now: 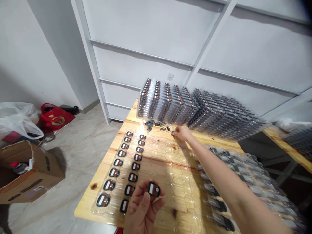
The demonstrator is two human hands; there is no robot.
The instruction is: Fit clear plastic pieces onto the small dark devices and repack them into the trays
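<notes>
My left hand (pixel 142 209) is low at the near table edge, fingers closed round a small black device with a red and white face (pixel 154 188). My right hand (pixel 182 133) reaches far across the wooden table (pixel 114 151), fingertips pinched on a small dark part (pixel 173 132) beside a scatter of similar small black parts (pixel 156 124). A clear plastic blister tray (pixel 168 169) lies flat between the hands. Its two left columns hold several black devices (pixel 124 162); the other pockets are bare.
Tall stacks of filled clear trays (pixel 195 109) line the table's far edge against a white panelled wall. More filled trays (pixel 234 182) lie under my right arm. On the floor at left are a cardboard box (pixel 29 172), a white plastic bag (pixel 17 118) and a red bag (pixel 55 117).
</notes>
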